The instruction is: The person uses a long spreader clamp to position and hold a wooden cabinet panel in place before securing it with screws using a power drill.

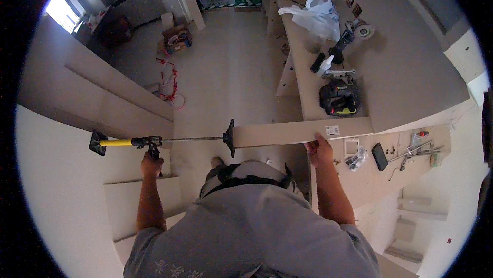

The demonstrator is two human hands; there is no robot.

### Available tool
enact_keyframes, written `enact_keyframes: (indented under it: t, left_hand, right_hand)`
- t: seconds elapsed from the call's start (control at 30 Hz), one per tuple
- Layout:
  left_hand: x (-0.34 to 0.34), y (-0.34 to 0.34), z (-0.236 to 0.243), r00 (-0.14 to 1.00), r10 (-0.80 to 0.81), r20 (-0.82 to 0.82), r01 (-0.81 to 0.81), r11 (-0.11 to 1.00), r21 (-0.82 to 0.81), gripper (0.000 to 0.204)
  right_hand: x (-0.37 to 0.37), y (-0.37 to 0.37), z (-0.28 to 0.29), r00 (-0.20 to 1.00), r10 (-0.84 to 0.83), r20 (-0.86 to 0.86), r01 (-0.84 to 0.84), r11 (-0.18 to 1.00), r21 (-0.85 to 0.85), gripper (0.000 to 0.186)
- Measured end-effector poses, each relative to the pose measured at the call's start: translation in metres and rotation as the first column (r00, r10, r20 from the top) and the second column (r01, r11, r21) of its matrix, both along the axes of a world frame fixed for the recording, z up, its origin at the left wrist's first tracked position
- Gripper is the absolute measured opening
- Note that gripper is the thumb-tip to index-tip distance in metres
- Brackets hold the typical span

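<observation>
My left hand [152, 166] is wrapped around the black grip of a telescopic support rod [177, 139]. The rod lies across in front of me, with a yellow tube and a thin metal shaft. Its left black pad is at the pale wall surface [56, 142]. The right black pad [229, 138] presses against the end of a long, narrow beige board [280, 133]. With my right hand [321, 152] I grip the near edge of that board, beside a white label [332, 130]. The board's right end meets the cabinet panels.
To the right, a cabinet panel carries a black-and-yellow power tool [339, 97], an angle grinder [351, 39] and a white plastic bag [316, 13]. Nearer, another panel [377, 175] holds a mallet [380, 156] and metal rods. An open carton [176, 38] and red-and-white tape [168, 80] lie on the floor.
</observation>
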State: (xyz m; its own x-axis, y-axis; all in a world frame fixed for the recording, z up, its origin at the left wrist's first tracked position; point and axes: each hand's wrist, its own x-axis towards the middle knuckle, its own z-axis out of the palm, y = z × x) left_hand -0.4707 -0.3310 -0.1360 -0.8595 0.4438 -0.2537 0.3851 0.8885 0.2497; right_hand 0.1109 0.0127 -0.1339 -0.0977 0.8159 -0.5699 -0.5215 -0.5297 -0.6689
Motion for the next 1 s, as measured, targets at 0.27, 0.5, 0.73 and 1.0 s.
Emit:
enact_keyframes:
  t: [0.27,0.5,0.73,1.0]
  left_hand:
    - [-0.008,0.003,-0.014,0.977,-0.152,-0.15,0.161,0.986,0.049,0.054]
    - [-0.011,0.012,-0.025,0.988,-0.041,0.149,0.005,0.973,0.23,0.044]
    - [-0.021,-0.011,-0.032,0.984,-0.157,-0.083,0.167,0.977,0.132,0.063]
    - [0.023,0.019,0.017,0.996,0.077,0.044,-0.085,0.976,0.198,0.061]
  right_hand:
    - [0.02,0.01,-0.042,0.993,0.1,-0.061,-0.099,0.995,0.02,0.022]
    - [0.001,0.006,0.004,0.999,-0.033,0.042,0.037,0.995,-0.091,0.028]
    - [0.01,0.002,-0.009,0.997,0.075,0.026,-0.074,0.997,-0.025,0.027]
    - [0.018,-0.007,-0.009,0.996,0.082,-0.015,-0.081,0.994,0.068,0.025]
